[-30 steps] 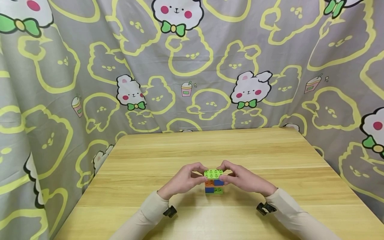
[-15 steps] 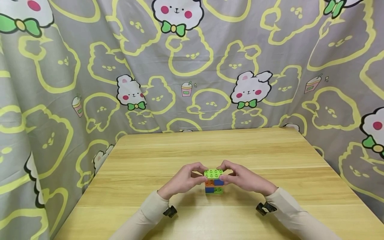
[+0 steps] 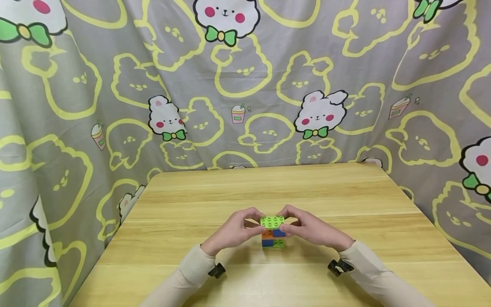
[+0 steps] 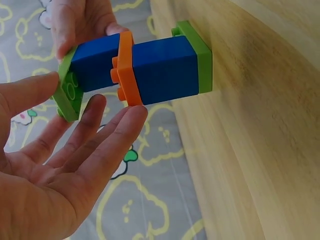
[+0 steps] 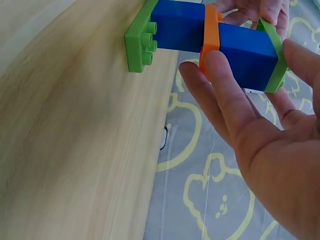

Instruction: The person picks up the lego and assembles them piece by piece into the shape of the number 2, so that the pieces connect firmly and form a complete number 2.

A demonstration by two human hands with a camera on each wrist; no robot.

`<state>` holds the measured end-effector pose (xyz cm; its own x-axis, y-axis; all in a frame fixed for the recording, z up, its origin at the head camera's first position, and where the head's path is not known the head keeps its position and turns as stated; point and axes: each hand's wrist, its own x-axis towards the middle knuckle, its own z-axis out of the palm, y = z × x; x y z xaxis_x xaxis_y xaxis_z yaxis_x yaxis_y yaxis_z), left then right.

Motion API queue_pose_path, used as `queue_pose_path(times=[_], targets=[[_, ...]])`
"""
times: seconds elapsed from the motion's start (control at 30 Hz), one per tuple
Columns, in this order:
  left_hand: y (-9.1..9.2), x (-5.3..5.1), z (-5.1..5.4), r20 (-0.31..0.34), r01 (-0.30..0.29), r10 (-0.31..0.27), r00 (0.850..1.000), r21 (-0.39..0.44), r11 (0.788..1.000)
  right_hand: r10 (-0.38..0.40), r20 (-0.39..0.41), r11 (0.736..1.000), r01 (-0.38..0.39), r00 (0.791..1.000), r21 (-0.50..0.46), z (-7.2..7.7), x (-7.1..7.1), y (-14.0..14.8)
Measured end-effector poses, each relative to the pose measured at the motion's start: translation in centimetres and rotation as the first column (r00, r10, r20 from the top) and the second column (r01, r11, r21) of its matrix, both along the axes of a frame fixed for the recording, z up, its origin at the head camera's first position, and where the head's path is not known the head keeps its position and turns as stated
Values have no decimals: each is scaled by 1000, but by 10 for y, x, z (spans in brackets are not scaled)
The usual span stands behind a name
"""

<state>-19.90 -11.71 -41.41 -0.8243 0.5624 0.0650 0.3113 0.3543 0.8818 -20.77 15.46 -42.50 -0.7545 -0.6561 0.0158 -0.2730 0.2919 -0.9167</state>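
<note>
A small tower of toy building blocks stands upright on the table between the hands. From the bottom up it has a green plate (image 5: pixel 134 47), a blue brick (image 4: pixel 167 71) on the left half, an orange plate (image 4: pixel 127 75), a blue brick (image 5: pixel 247 56) on the right half, and a studded green plate (image 3: pixel 272 222) on top. The left hand (image 3: pixel 238 228) holds the tower's upper left side, thumb at the top plate's edge and fingertips near the orange plate. Opposite it, the right hand (image 3: pixel 308 228) holds the upper right side, thumb on the top plate's edge.
The wooden table (image 3: pixel 207 192) reaches back to a grey curtain (image 3: pixel 264 76) with cartoon prints, which hangs behind and at both sides. Dark wrist cameras sit under the left sleeve (image 3: pixel 197 264) and the right sleeve (image 3: pixel 364 258).
</note>
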Motion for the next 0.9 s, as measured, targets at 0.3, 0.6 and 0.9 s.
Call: queue_pose_path(times=[0.3, 0.6, 0.9], targets=[[-1, 0, 0, -27, -7, 6, 1000, -40, 999, -27, -103, 993, 39, 994, 115, 0, 1, 0], [-6, 2, -2, -22, -28, 27, 999, -46, 999, -78, -141, 990, 93, 987, 108, -1, 1, -1], [-13, 7, -12, -71, -71, 70, 995, -16, 997, -120, -135, 993, 120, 984, -3, -8, 4, 4]])
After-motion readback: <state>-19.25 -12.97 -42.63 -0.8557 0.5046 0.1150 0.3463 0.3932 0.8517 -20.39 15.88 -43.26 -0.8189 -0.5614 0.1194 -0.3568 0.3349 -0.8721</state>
